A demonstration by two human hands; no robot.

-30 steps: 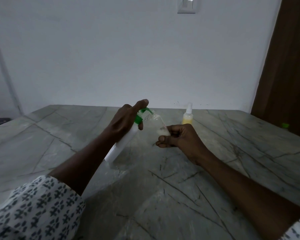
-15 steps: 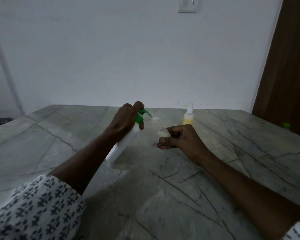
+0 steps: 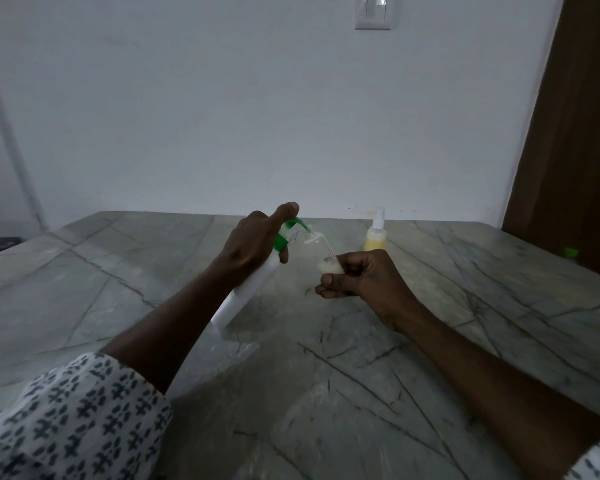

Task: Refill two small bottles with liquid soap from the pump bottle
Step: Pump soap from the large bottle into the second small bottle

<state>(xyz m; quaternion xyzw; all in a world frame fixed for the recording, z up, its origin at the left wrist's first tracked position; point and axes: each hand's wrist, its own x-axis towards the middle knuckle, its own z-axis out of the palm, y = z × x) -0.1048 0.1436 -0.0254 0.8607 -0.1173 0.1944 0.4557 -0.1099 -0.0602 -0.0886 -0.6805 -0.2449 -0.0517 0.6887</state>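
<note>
My left hand (image 3: 253,244) grips a white pump bottle (image 3: 246,289) with a green pump head (image 3: 290,226), tilted over the table, one raised finger above the pump. The green nozzle touches the mouth of a small clear bottle (image 3: 317,249) that my right hand (image 3: 361,277) holds tilted toward it. White soap sits in the small bottle's lower end. A second small bottle (image 3: 376,233) with yellow liquid and a white spray top stands upright on the table behind my right hand.
The grey marble table (image 3: 430,341) runs back to a white wall. A small green cap (image 3: 570,251) lies at the far right edge, beside a brown door (image 3: 575,133). A wall switch (image 3: 373,10) is high up.
The finger on the pump pressed down half a second ago and has risen again. The two bottles stay mouth to nozzle, hardly moved.
</note>
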